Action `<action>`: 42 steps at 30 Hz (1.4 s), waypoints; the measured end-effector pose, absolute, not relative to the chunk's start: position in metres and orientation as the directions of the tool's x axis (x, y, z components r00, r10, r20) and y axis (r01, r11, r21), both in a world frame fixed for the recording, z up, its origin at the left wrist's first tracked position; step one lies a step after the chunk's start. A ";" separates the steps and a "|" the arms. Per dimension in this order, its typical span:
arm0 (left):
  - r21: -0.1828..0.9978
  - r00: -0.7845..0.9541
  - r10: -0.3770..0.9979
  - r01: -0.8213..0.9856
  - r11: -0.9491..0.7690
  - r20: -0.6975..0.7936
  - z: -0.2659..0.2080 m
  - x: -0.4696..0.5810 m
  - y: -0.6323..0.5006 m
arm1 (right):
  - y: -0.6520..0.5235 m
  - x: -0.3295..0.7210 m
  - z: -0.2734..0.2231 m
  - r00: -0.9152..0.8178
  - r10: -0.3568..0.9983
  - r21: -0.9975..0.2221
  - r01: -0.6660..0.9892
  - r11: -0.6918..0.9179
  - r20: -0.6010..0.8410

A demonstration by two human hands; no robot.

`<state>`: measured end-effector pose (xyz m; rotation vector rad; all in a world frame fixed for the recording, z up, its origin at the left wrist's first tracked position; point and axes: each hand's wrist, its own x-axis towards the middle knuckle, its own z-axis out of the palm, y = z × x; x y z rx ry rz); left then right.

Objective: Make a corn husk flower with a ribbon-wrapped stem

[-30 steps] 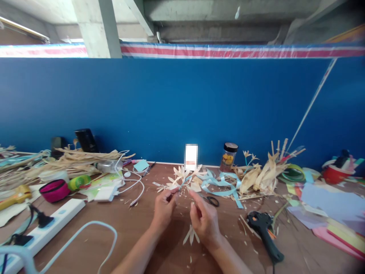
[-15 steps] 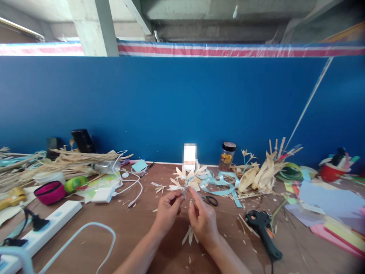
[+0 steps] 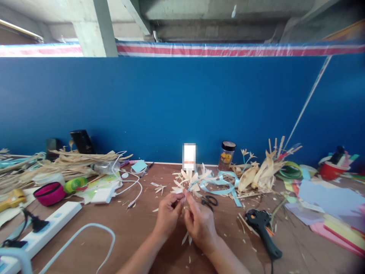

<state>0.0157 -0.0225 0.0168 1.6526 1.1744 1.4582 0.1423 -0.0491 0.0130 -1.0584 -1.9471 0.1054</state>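
Note:
My left hand (image 3: 167, 214) is closed, thumb and index finger pinching the lower end of a thin light-blue-wrapped stem (image 3: 191, 185). Fingers curled, my right hand (image 3: 200, 223) meets it at the same spot, its index fingertip pressed on the stem. The exact grip between the fingertips is hidden. At the stem's far end, pale dried-husk flowers (image 3: 188, 177) spread their pointed petals. Just beyond the right hand lie black scissors (image 3: 211, 200) and a loose light-blue ribbon (image 3: 219, 185). Some pale petals (image 3: 185, 238) rest on the table, partly covered by my right hand.
A black glue gun (image 3: 264, 232) lies to the right, near coloured paper sheets (image 3: 327, 201). Dried husks (image 3: 258, 175) and a black-lidded jar (image 3: 227, 156) stand behind. On the left are a white power strip (image 3: 54, 228), cables, a pink band (image 3: 49, 193) and a straw pile (image 3: 76, 161).
My right hand has moved left, and its index finger now meets the left fingertips at the stem. The flower heads have shifted slightly to the right.

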 end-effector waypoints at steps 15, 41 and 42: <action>0.874 0.036 0.896 0.206 -0.440 0.442 0.015 0.015 -0.023 | -0.048 0.141 0.009 -0.286 0.703 -0.401 0.657 0.638 0.651; 0.651 0.085 0.784 0.505 -0.566 0.615 0.015 0.011 -0.024 | -0.044 0.146 0.006 -0.060 0.706 -0.492 0.674 0.550 0.706; 0.670 0.077 0.790 0.484 -0.563 0.608 0.015 0.011 -0.023 | -0.044 0.146 0.007 -0.052 0.705 -0.500 0.668 0.551 0.708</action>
